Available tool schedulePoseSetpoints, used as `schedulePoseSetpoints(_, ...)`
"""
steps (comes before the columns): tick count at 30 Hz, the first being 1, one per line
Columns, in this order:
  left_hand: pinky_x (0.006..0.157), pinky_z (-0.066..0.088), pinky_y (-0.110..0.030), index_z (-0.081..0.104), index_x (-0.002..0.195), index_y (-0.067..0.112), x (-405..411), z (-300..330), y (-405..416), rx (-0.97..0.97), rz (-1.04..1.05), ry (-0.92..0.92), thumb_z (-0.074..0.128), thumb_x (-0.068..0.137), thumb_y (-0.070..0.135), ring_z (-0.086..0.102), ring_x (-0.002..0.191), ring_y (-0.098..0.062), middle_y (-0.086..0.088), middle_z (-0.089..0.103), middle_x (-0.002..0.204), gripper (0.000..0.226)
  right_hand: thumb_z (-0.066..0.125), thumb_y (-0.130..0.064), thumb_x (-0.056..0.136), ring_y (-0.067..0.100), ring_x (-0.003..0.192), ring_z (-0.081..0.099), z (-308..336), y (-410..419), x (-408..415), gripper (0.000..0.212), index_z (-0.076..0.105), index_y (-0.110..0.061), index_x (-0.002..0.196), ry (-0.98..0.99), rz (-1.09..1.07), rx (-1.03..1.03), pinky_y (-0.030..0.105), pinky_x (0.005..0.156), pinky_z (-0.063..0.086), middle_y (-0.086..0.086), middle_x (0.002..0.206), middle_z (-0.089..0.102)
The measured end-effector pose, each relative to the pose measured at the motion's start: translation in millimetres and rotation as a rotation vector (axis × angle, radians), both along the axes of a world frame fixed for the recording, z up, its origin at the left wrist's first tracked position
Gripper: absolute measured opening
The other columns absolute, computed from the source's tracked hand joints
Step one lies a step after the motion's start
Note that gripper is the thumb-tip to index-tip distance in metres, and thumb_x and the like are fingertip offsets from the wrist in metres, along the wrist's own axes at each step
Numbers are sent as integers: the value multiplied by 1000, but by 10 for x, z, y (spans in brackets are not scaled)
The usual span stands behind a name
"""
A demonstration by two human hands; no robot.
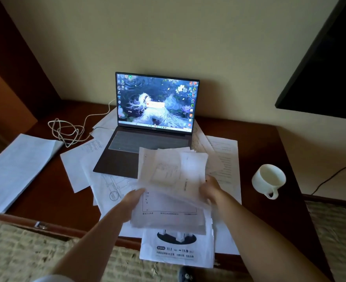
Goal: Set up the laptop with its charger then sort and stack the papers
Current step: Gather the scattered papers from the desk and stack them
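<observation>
An open laptop (151,127) with a lit screen stands at the back of the dark wooden desk (269,151). A white charger cable (70,131) runs from its left side and lies in a loose tangle. I hold a blurred bundle of white papers (172,180) above the desk in front of the keyboard. My left hand (132,200) grips its left edge and my right hand (209,189) grips its right edge. More loose sheets (107,188) lie under and around the laptop, and a printed flyer (176,249) overhangs the front edge.
A thick white paper stack (17,169) lies at the desk's left end. A white mug (268,181) stands to the right. A dark TV screen (326,74) hangs at the upper right. Woven bedding (25,253) lies below the desk's front edge.
</observation>
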State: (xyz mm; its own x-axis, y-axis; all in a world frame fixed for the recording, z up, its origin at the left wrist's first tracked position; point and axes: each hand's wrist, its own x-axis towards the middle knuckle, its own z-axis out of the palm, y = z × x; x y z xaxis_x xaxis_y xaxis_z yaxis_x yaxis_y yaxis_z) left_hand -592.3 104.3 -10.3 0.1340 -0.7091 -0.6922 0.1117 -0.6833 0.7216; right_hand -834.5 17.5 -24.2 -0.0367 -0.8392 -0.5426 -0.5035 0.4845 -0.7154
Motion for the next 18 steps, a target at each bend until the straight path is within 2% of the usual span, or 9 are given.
schedulePoseSetpoints(1,55,57,-35,72,72,8,4,-7,7,-40,49,101,67,85,26,67,59,-26,-12,69,67,23,44,1,85,31,121,51,38,-1,32,51,49,-11,135,54,30,-36,36,98,46,13,134,53)
schedulePoseSetpoints(2,50,56,-32,72,66,10,1,-10,6,-52,95,217,70,77,39,66,52,-24,-11,68,63,31,44,-1,86,29,122,49,56,4,58,53,46,-14,138,85,51,-57,36,99,45,10,136,51)
schedulePoseSetpoints(4,50,50,-28,66,66,9,-22,-11,-13,5,142,346,43,85,62,60,47,-22,-12,64,60,62,39,1,89,28,128,44,131,16,125,57,37,-17,144,136,113,-82,33,101,43,8,143,44)
schedulePoseSetpoints(6,55,50,-29,64,74,10,-29,-52,-62,42,77,304,21,91,67,60,54,-23,-13,65,67,74,35,3,92,27,139,31,157,21,183,64,20,-19,151,161,159,-100,33,107,35,6,154,26)
schedulePoseSetpoints(8,65,54,-36,66,92,8,-14,-41,-93,19,-27,247,26,92,65,65,71,-28,-16,67,84,69,42,-4,95,26,145,16,149,8,247,74,-1,-24,152,98,149,-99,36,111,29,3,160,4)
schedulePoseSetpoints(10,77,55,-43,63,111,6,-5,-46,-106,22,-124,116,50,89,53,66,87,-31,-15,69,98,53,52,-20,96,27,146,8,89,-9,302,85,-13,-25,151,62,105,-54,42,113,25,3,159,-6)
schedulePoseSetpoints(13,81,55,-47,63,113,6,-36,-70,-101,47,-130,-88,67,85,30,67,91,-31,-13,71,98,38,53,-33,94,29,146,6,-23,17,338,87,-9,-19,152,188,87,26,44,116,22,9,159,-2)
schedulePoseSetpoints(18,70,57,-41,62,108,6,-159,-97,-98,-4,-107,-106,64,87,14,67,90,-29,-14,69,104,22,57,-28,90,32,139,26,-83,103,333,77,14,-9,151,215,35,74,42,110,34,15,152,21)
